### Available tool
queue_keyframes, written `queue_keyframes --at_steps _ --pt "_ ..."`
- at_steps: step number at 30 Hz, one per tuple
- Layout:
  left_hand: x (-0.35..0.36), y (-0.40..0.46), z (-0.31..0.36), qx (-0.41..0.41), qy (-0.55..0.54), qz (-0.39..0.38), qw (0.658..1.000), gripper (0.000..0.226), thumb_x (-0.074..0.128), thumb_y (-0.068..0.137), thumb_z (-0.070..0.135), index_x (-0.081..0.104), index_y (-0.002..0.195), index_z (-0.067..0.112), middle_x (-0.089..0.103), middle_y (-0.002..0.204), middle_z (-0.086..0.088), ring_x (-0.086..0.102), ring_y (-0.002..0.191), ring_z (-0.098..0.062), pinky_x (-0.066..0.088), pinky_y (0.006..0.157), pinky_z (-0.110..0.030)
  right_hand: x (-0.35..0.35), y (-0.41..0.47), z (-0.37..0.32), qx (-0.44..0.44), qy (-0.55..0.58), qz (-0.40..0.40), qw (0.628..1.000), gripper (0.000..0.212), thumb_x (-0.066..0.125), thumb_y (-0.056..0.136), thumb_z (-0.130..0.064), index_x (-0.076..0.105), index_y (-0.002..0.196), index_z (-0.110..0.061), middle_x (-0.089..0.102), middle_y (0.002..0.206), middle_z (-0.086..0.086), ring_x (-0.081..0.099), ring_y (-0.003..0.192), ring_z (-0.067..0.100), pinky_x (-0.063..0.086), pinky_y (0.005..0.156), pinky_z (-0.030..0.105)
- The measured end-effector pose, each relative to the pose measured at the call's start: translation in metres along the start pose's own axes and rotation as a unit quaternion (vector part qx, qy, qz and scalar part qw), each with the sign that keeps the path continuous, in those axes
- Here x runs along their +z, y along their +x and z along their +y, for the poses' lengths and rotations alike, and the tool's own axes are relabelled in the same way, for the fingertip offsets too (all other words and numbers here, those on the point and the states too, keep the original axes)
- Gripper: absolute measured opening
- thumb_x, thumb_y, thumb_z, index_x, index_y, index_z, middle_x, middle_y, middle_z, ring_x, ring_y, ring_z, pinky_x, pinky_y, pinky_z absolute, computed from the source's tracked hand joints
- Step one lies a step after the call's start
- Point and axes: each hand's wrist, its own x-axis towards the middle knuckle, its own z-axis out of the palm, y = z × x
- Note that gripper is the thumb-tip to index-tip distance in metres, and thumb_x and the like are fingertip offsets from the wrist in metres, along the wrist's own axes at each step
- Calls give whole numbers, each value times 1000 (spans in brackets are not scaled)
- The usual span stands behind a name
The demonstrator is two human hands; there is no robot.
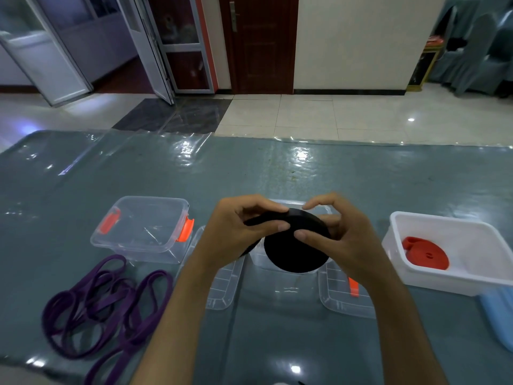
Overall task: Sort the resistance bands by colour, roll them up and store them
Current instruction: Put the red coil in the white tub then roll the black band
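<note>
A black resistance band rolled into a thick disc (pixel 294 254) is held in the air above a clear box (pixel 294 276) at the table's middle. My left hand (pixel 236 232) pinches the loose outer end of the black band at the roll's top left. My right hand (pixel 333 234) grips the roll from the right, thumb on its flat face. Several loose purple bands (pixel 105 304) lie tangled at the front left. A rolled red band (pixel 424 254) lies inside a white tub (pixel 444 273) on the right.
An open clear box with orange latches (pixel 144 229) stands left of centre. Clear lids (pixel 222 287) (pixel 341 295) lie flat on either side of the middle box. A light blue lid (pixel 499 320) sits at the right edge. The table has a glossy grey-green plastic cover (pixel 249 168).
</note>
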Motion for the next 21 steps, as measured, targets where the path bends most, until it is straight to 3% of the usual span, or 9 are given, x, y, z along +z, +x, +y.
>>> queue_keyframes --at_steps 5,9,13,18,21 --pt "-2 -4 -6 -69 -17 -32 997 43 86 85 7 80 118 33 80 113 5 77 104 -18 60 93 -25 1 -2 4 -52 -12 33 998 38 83 88 -12 77 123 -24 81 109 -2 78 102 18 61 86 23" --pt "-10 -6 -7 -86 -9 -25 996 46 92 79 14 79 117 38 82 107 4 79 99 -17 61 88 -23 4 -2 6 -53 -40 37 997 32 84 88 -15 77 116 -29 80 106 -3 78 98 18 61 80 22" --pt "-8 -7 -7 -94 12 -22 995 42 91 79 9 82 108 37 82 103 5 79 99 -15 59 91 -22 6 -3 6 -9 -52 18 998 27 82 88 -27 68 110 -33 81 88 -2 79 78 18 59 63 22" --pt "-12 -10 -7 -149 -18 -56 987 27 89 81 4 80 101 20 82 95 -8 81 92 -24 62 84 -26 11 -8 9 -38 -72 12 997 37 79 94 -19 69 128 -31 79 88 -8 77 81 14 61 73 24" --pt "-15 -12 -7 -156 5 -72 985 24 89 81 3 77 99 15 81 86 -3 80 83 -17 60 78 -22 11 -10 12 -35 -103 -9 994 34 78 94 -14 75 123 -30 78 107 -11 75 102 17 62 86 34"
